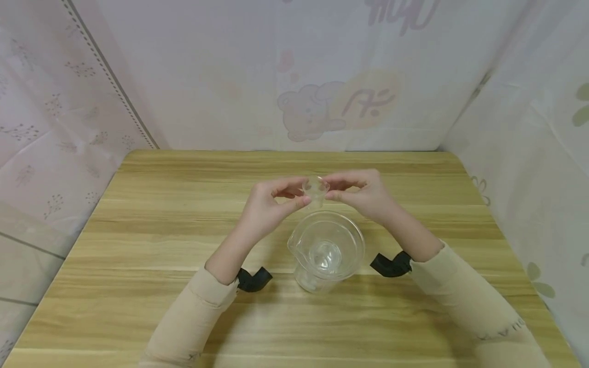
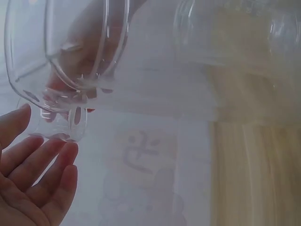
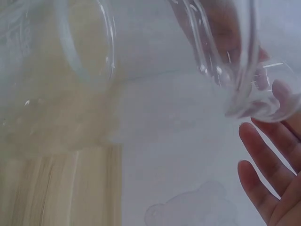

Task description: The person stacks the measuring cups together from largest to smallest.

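Observation:
Both hands hold a small clear cup (image 1: 315, 189) with a flared rim above the table. From one side my left hand (image 1: 269, 202) pinches it between thumb and fingers; my right hand (image 1: 363, 193) pinches it from the other. Closer to me stands a large clear vessel (image 1: 301, 255) with a wide rim and a pouring lip at its left. The cup is just beyond its far rim. In the left wrist view, the cup (image 2: 61, 125) lies against the fingertips, partly behind the large vessel's clear wall. The right wrist view shows the right hand (image 3: 277, 160) at the cup.
A wood-grain table (image 1: 161, 230) lies under everything. Pale printed cloth (image 1: 221, 76) hangs behind it and along both sides. Black curved pieces (image 1: 253, 280) stick out from both wrists, on either side of the large vessel.

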The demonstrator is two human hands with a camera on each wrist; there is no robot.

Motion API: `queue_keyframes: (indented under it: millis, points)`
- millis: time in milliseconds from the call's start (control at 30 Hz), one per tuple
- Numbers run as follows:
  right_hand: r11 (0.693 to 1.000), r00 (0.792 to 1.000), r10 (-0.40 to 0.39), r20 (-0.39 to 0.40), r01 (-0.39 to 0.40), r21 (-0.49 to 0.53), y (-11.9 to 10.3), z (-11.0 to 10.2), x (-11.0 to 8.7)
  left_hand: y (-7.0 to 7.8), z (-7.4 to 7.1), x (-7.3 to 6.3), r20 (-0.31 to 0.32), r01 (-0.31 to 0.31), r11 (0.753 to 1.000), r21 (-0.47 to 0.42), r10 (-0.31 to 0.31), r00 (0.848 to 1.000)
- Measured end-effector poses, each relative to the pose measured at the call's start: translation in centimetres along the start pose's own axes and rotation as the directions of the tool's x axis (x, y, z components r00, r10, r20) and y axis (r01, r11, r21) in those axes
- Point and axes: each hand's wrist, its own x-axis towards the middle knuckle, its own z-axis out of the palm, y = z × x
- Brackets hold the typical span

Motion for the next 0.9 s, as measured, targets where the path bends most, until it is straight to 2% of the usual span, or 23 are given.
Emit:
queue_keyframes:
  millis: [167,467,733,900]
  points:
    - [0.996,0.996,-0.089,-0.019,0.089,0.006,-0.7,0.0,-0.6,0.7,0.1,-0.4,-0.002,-0.020,1.000,-0.017,0.020,1.000]
    - [0.997,0.997,-0.072,-0.038,0.073,0.008,-2.0,-0.1,-2.2,1.4,0.5,-1.2,0.012,-0.039,0.998,-0.050,0.040,0.999]
    - [0.992,0.988,-0.127,-0.093,0.129,0.010,-2.6,0.3,-3.4,1.9,0.9,-1.7,0.019,-0.113,0.991,-0.070,0.115,0.993]
    - [0.987,0.983,-0.148,-0.112,0.154,0.044,-2.9,0.4,-4.1,2.1,1.1,-2.0,0.024,-0.123,0.989,-0.083,0.126,0.992]
